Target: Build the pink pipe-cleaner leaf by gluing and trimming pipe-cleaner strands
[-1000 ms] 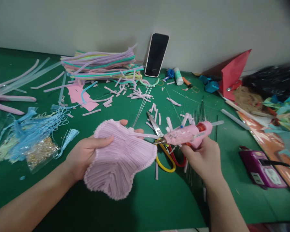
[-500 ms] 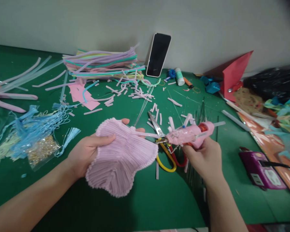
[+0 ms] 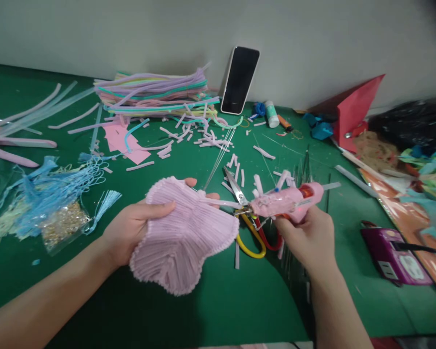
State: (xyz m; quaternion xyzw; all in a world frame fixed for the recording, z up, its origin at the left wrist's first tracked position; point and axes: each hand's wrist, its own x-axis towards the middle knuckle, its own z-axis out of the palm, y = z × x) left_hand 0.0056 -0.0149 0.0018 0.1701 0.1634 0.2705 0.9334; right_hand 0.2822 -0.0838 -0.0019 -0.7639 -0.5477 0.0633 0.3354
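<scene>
My left hand (image 3: 131,228) grips a ribbed lilac piece (image 3: 185,237) made of fuzzy strips, thumb on top and the other fingers mostly hidden behind it. A narrow lilac strip (image 3: 223,203) sticks out from its right side. My right hand (image 3: 308,237) is wrapped round a pink glue gun (image 3: 283,203), whose metal nozzle points left, close to the end of that strip. Below the nozzle lie scissors (image 3: 252,237) with yellow and red handles, blades partly apart. Whether the nozzle touches the strip, I cannot tell.
Fuzzy stems (image 3: 152,92) are piled at the back beside a leaning phone (image 3: 240,80). Cut bits (image 3: 212,140) are scattered mid-table. Blue tassels (image 3: 61,189) and a bag of beads (image 3: 65,223) lie left; a purple power box (image 3: 396,254) sits right. Thin wires (image 3: 294,264) lie near my right hand.
Both hands and what they hold stay almost in place. The view has shifted very slightly.
</scene>
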